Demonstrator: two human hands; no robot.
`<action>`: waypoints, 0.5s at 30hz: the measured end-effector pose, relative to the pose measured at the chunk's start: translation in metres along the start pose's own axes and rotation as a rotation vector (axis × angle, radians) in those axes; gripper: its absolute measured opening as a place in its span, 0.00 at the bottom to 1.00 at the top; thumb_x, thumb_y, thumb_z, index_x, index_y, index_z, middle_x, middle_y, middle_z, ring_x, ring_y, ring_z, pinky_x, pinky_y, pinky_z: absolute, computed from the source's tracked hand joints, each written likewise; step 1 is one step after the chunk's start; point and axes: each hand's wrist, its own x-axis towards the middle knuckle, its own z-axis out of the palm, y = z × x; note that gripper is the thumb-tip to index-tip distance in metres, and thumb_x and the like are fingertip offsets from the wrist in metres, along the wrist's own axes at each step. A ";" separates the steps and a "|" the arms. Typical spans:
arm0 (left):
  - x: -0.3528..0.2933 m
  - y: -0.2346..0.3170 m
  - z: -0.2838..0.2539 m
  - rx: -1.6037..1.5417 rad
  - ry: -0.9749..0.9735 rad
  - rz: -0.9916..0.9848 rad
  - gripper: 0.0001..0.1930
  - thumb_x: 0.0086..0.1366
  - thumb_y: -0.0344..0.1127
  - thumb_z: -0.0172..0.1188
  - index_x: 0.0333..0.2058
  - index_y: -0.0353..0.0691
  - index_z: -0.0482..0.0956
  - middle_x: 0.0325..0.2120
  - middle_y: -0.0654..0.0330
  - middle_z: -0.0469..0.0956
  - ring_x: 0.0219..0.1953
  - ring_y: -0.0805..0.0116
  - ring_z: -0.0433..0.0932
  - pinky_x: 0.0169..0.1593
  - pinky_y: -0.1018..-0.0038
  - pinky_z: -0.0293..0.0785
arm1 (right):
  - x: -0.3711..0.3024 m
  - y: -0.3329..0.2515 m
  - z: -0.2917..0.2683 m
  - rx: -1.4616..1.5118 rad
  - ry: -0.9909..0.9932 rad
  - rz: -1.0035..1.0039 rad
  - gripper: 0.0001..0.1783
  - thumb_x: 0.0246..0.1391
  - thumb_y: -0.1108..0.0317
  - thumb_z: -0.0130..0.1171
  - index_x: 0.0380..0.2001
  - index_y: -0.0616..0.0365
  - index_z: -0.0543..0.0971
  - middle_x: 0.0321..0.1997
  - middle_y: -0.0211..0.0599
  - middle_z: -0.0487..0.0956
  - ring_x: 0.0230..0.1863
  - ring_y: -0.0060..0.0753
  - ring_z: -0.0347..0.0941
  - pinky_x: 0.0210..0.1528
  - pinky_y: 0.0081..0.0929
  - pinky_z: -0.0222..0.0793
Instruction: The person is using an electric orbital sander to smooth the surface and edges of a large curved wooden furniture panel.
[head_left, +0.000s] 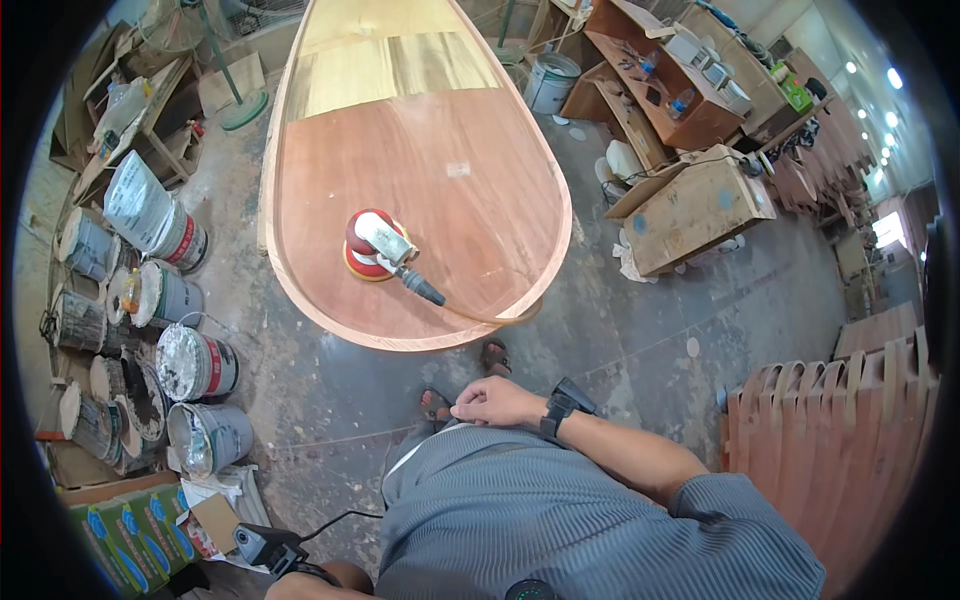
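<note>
My right hand [488, 403] is in front of my waist, by the hem of my grey ribbed shirt [530, 480]. Its fingers are curled together; whatever they may hold is hidden. At the lower left, my left hand [348, 575] shows only as a patch of skin beside a wrist strap, its fingers out of sight. Beyond my hands, a red and white round sander [375, 243] rests on a long wooden panel [430, 160] with a rounded near end and raised rim. Its hose [470, 314] runs over the rim. Neither hand touches the sander.
Paint buckets [200, 362] and tins line the floor on the left, with green boxes [130, 535] nearer me. A wooden cabinet [690, 215] and cluttered shelves [650, 90] stand at the right. Curved wooden parts [820, 420] are stacked at the near right.
</note>
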 end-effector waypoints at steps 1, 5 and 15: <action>0.001 -0.001 0.000 0.001 -0.002 0.000 0.08 0.69 0.30 0.60 0.29 0.43 0.84 0.32 0.61 0.80 0.33 0.65 0.77 0.36 0.66 0.71 | 0.001 0.001 0.000 0.000 0.002 0.000 0.19 0.63 0.54 0.69 0.43 0.61 0.85 0.34 0.27 0.83 0.34 0.16 0.76 0.38 0.18 0.74; 0.003 -0.004 -0.001 -0.059 -0.016 0.013 0.12 0.71 0.31 0.58 0.25 0.45 0.80 0.31 0.62 0.79 0.34 0.64 0.76 0.37 0.64 0.71 | 0.003 0.007 -0.003 -0.011 0.005 -0.001 0.19 0.63 0.54 0.69 0.43 0.61 0.85 0.34 0.27 0.83 0.34 0.16 0.76 0.38 0.18 0.73; 0.011 -0.016 -0.001 -0.152 0.005 0.092 0.14 0.71 0.30 0.58 0.24 0.44 0.80 0.29 0.62 0.79 0.34 0.61 0.79 0.37 0.62 0.73 | -0.003 0.009 -0.009 -0.004 0.041 0.019 0.19 0.63 0.54 0.69 0.44 0.61 0.86 0.34 0.27 0.83 0.33 0.17 0.75 0.38 0.19 0.73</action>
